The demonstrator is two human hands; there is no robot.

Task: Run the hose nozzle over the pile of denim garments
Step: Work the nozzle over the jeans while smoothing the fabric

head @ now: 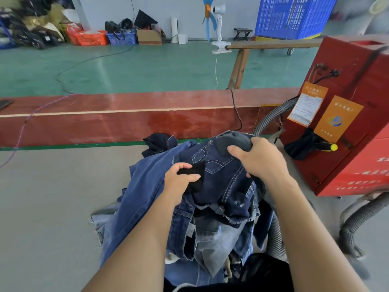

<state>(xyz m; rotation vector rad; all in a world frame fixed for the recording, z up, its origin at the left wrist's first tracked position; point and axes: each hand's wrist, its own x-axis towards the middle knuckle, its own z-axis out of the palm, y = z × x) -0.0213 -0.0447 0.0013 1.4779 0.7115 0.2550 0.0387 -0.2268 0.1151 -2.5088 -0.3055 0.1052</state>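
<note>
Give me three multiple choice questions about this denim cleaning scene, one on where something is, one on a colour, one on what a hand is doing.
1. Where is the hose nozzle?
A. on the floor
B. on top of the denim pile
C. on the wooden bench

2. What colour is the machine beside the pile?
A. red
B. green
C. white

3. What is the left hand doing?
A. hanging idle
B. holding a black piece of cloth
C. touching the machine

Answers: B, the right hand presses the nozzle onto the top garment; A, its casing is red; B, the fingers curl round the black cloth.
</note>
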